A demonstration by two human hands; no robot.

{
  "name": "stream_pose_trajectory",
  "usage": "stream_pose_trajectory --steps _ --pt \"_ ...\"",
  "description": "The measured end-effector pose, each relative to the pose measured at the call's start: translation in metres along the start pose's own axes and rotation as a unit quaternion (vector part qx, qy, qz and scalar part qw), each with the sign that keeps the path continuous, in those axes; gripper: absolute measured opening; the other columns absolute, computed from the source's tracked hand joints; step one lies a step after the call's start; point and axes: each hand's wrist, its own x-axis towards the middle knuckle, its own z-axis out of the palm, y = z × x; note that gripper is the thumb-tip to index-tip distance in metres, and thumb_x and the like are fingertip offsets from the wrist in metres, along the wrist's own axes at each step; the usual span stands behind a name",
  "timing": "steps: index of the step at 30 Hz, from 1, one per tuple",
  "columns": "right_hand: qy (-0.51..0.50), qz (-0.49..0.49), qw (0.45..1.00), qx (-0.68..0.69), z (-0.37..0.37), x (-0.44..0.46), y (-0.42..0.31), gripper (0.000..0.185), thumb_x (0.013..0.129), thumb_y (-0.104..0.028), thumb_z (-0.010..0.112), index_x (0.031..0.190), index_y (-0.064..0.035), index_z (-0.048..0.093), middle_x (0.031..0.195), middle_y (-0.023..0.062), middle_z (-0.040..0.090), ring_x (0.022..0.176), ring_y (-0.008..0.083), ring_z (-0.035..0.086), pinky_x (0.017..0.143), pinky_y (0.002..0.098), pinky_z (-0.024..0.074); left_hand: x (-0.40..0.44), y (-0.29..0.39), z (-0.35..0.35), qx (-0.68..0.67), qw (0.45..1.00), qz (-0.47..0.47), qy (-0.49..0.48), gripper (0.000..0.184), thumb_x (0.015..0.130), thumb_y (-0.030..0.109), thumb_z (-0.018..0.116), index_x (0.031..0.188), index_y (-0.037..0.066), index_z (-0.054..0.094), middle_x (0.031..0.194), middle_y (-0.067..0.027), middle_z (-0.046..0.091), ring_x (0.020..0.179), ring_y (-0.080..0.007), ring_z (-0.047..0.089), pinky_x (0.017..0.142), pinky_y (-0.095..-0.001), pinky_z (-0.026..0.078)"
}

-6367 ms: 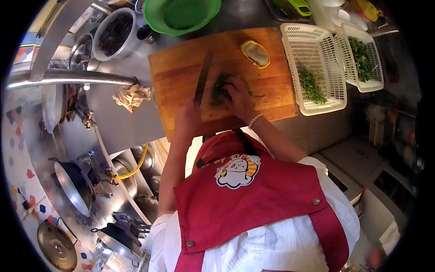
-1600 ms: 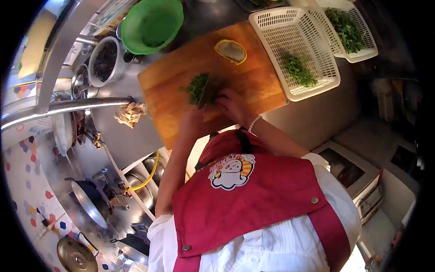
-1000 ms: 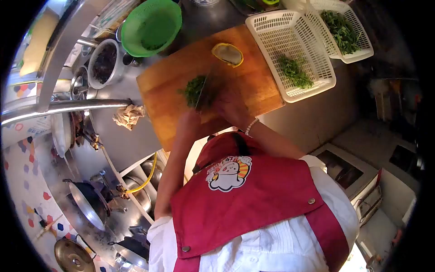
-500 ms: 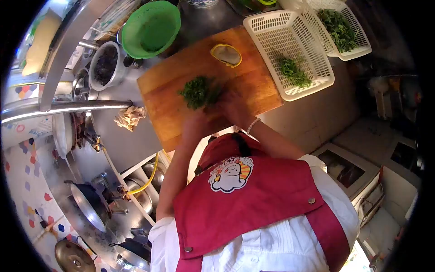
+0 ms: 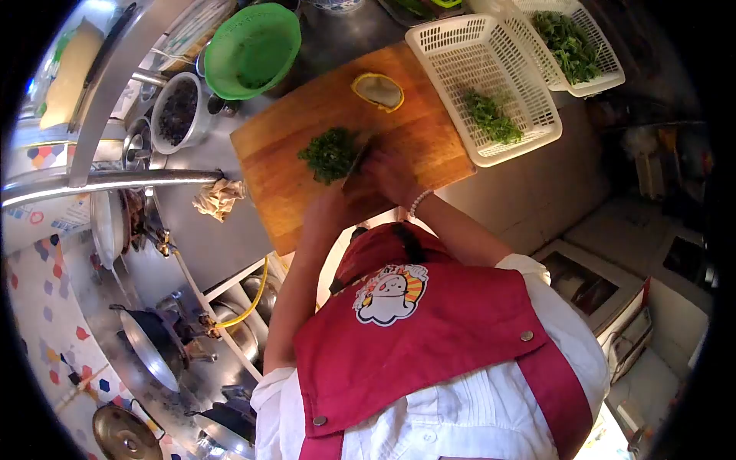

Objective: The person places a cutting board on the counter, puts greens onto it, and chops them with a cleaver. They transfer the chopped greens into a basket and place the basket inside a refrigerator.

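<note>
On the wooden cutting board [image 5: 276,203] lies a heap of dark green leafy herbs [image 5: 328,155]. A dark knife blade [image 5: 356,162] stands at the right side of the heap, tilted up and to the right. My left hand [image 5: 328,205] is closed at the near end of the blade, in line with it, apparently around the handle, which is hidden. Just right of the blade, my right hand [image 5: 389,172], with a beaded bracelet at the wrist, has its fingers curled in; whatever they press or hold is in shadow. A yellow-rimmed oval item [image 5: 378,91] rests farther up the board.
Right of the board stands a white plastic basket [image 5: 550,142] with some green leaves; another basket [image 5: 613,83] behind it holds more. At the upper left are a green bowl [image 5: 280,38] and a tub of dark stuff [image 5: 201,126]. A crumpled cloth [image 5: 218,201] lies left.
The blade now shows more clearly between the heap and my right hand. Both hands have shifted only slightly on the board; the head view has moved a little.
</note>
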Motion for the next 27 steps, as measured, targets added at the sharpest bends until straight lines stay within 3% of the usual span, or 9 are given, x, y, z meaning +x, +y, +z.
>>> stream_pose_trajectory --steps 4,7,11,14,17,20,22,23,27 --pt "-0.015 -0.023 1.000 -0.008 -0.017 -0.003 -0.002 0.022 0.075 -0.013 0.058 0.096 -0.0104 0.065 0.099 0.0126 0.059 0.096 0.0289 0.053 0.089 0.0407 0.0419 0.004 -0.026 0.019 -0.100 0.993 -0.037 0.046 0.024 0.082 0.020 0.055 0.093 0.000 0.060 0.076 -0.0223 0.061 0.072 -0.0389 0.061 0.061 -0.0489 0.046" --pt "0.012 -0.028 0.999 0.013 -0.004 -0.015 0.006 0.023 0.075 -0.015 0.059 0.097 -0.0100 0.065 0.098 0.0134 0.059 0.096 0.0299 0.053 0.087 0.0420 0.0418 -0.009 0.001 -0.019 -0.030 0.997 -0.073 -0.009 0.022 0.084 0.020 0.053 0.091 0.000 0.060 0.076 -0.0218 0.061 0.072 -0.0363 0.062 0.061 -0.0481 0.047" --pt "-0.009 0.041 0.999 0.026 0.000 -0.010 0.004 0.025 0.080 -0.017 0.056 0.102 -0.0070 0.061 0.095 0.0137 0.059 0.093 0.0291 0.054 0.084 0.0401 0.0428 -0.013 0.001 -0.009 0.024 0.999 0.023 0.001 0.021 0.082 0.020 0.055 0.089 0.002 0.060 0.078 -0.0196 0.060 0.073 -0.0356 0.061 0.061 -0.0467 0.047" --pt "0.012 0.258 0.876 0.406 -0.006 0.004 -0.007 0.025 0.084 -0.016 0.051 0.104 -0.0036 0.059 0.092 0.0133 0.058 0.090 0.0265 0.056 0.081 0.0374 0.0443 -0.005 0.012 -0.004 0.003 0.999 -0.013 -0.039 0.022 0.079 0.018 0.056 0.093 0.003 0.059 0.079 -0.0184 0.059 0.073 -0.0362 0.060 0.061 -0.0454 0.048" --pt "-0.041 0.361 0.748 0.556 -0.035 0.014 -0.025 0.025 0.086 -0.017 0.047 0.102 -0.0009 0.058 0.089 0.0125 0.058 0.087 0.0227 0.056 0.078 0.0351 0.0452 0.007 -0.013 0.023 0.031 0.999 0.010 -0.012 0.024 0.077 0.017 0.057 0.097 0.003 0.058 0.076 -0.0181 0.058 0.073 -0.0364 0.059 0.062 -0.0454 0.047" --pt "-0.027 0.338 0.795 0.504 -0.027 0.010 -0.018 0.022 0.084 -0.018 0.052 0.098 -0.0028 0.060 0.092 0.0140 0.057 0.086 0.0256 0.056 0.076 0.0370 0.0457 -0.003 -0.018 0.016 -0.001 0.998 0.039 0.051 0.023 0.076 0.017 0.059 0.094 0.003 0.059 0.074 -0.0188 0.058 0.074 -0.0356 0.059 0.062 -0.0458 0.046" --pt "0.016 0.144 0.967 0.212 -0.020 -0.001 -0.007 0.019 0.080 -0.016 0.056 0.094 -0.0043 0.061 0.095 0.0152 0.056 0.087 0.0289 0.055 0.076 0.0379 0.0457 -0.017 0.011 -0.026 -0.048 0.998 -0.002 0.044 0.021 0.076 0.016 0.059 0.092 0.003 0.059 0.072 -0.0190 0.058 0.072 -0.0352 0.058 0.061 -0.0457 0.046" --pt "0.038 0.037 0.997 0.050 -0.019 -0.006 -0.002 0.017 0.078 -0.015 0.058 0.092 -0.0050 0.062 0.097 0.0158 0.056 0.087 0.0306 0.055 0.076 0.0383 0.0458 -0.020 0.008 -0.018 -0.037 0.997 0.020 0.059 0.020 0.076 0.016 0.059 0.091 0.003 0.060 0.072 -0.0190 0.058 0.071 -0.0354 0.058 0.060 -0.0458 0.045" --pt "-0.007 0.051 0.998 0.038 -0.022 -0.022 0.005 0.019 0.073 -0.012 0.062 0.091 -0.0065 0.063 0.101 0.0165 0.055 0.094 0.0359 0.053 0.081 0.0418 0.0452 -0.015 0.003 0.010 -0.033 0.999 0.026 0.034 0.016 0.079 0.017 0.056 0.085 0.003 0.059 0.074 -0.0204 0.060 0.072 -0.0371 0.060 0.061 -0.0478 0.047"
